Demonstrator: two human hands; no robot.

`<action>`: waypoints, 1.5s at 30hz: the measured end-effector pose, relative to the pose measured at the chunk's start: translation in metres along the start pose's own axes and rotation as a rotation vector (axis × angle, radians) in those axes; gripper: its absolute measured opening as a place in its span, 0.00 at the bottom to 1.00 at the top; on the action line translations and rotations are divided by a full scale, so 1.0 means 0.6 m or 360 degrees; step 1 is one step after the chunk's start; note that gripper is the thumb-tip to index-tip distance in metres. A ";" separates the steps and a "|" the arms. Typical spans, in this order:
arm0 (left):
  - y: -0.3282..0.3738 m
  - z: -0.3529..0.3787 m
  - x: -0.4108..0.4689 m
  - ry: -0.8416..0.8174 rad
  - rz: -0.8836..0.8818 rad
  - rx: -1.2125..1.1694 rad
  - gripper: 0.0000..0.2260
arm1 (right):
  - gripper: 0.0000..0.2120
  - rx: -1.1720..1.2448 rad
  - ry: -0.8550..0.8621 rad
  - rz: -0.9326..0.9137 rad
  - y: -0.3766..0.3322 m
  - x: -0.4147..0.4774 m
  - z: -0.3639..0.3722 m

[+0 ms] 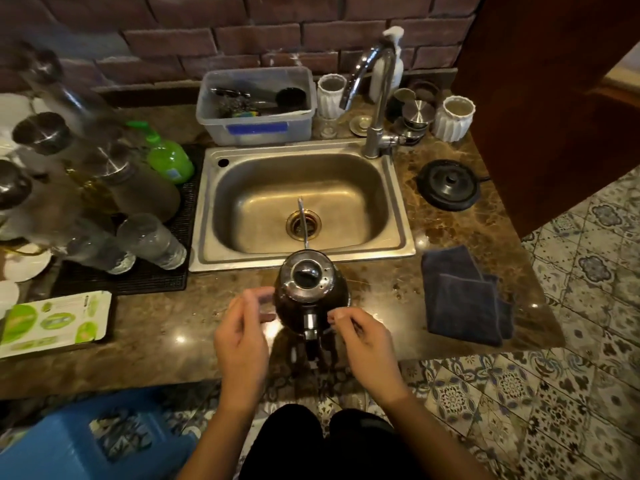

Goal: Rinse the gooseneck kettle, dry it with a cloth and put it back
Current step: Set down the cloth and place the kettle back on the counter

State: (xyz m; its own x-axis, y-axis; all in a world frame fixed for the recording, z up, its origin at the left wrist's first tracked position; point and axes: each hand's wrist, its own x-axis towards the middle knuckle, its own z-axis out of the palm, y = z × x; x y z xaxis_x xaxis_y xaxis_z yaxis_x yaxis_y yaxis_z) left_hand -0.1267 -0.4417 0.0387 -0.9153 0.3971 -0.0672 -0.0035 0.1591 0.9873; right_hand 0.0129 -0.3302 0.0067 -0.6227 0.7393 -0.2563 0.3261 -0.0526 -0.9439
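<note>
Kettle (310,295) bears no readable writing; green-labelled packet (52,323) illegible.

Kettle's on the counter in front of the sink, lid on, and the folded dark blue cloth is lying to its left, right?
Not quite. The head view shows the folded dark blue cloth on the counter to the right of the dark gooseneck kettle, not the left. The rest holds: kettle before the steel sink, lid on.

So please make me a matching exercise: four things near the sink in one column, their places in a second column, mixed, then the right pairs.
Things:
1. gooseneck kettle
2. dark cloth
3. green bottle
4. kettle base

Places:
A. on the mat, left of the sink
B. on the counter, right of the faucet
C. folded, right of the kettle
D. between both hands, in front of the sink

Pairs: 1-D, 2-C, 3-A, 4-B
</note>
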 end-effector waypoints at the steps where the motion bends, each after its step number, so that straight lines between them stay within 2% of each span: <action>1: -0.012 -0.011 0.014 0.0067 -0.0205 -0.0057 0.17 | 0.11 0.0017 0.0003 0.0031 -0.004 0.000 0.016; 4: -0.057 -0.031 0.051 0.0043 -0.0798 -0.0321 0.17 | 0.07 0.0075 0.0101 0.0156 -0.006 0.001 0.058; 7: -0.097 -0.041 0.076 -0.0126 -0.1231 -0.0500 0.18 | 0.15 0.0140 0.0233 0.0285 -0.005 0.002 0.083; 9: -0.118 -0.040 0.084 -0.0223 -0.1360 -0.0526 0.20 | 0.20 0.0161 0.0273 0.0382 -0.005 0.001 0.095; 12: -0.134 -0.034 0.092 -0.0308 -0.1414 -0.0457 0.23 | 0.21 0.0183 0.0317 0.0414 -0.005 -0.003 0.118; 17: -0.139 -0.035 0.094 -0.0371 -0.1462 -0.0430 0.23 | 0.25 0.0326 0.0377 0.0455 -0.011 0.000 0.143; 24: -0.141 -0.027 0.082 -0.0451 -0.1533 -0.0534 0.17 | 0.24 0.0183 0.0737 0.0353 -0.009 0.009 0.175; 26: -0.140 -0.029 0.085 -0.0421 -0.1523 -0.0548 0.17 | 0.24 0.0320 0.0794 0.0343 -0.011 0.012 0.171; 28: -0.139 -0.029 0.086 -0.0426 -0.1542 -0.0573 0.17 | 0.24 0.0380 0.0809 0.0304 -0.014 0.011 0.162; 34: -0.132 0.000 0.076 -0.0429 -0.1541 -0.0673 0.17 | 0.26 0.0234 0.0837 0.0183 -0.021 0.012 0.129; 45: -0.094 0.106 0.045 -0.0458 -0.1493 -0.0762 0.17 | 0.31 0.0182 0.0796 0.0055 -0.029 0.030 0.007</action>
State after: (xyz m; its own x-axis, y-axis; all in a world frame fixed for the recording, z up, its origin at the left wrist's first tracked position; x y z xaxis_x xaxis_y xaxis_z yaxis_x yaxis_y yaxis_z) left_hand -0.1256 -0.3826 -0.0279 -0.3385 0.5077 -0.7922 -0.8641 0.1655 0.4753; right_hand -0.0069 -0.3192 0.0174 -0.1876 0.9650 -0.1832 0.2432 -0.1351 -0.9605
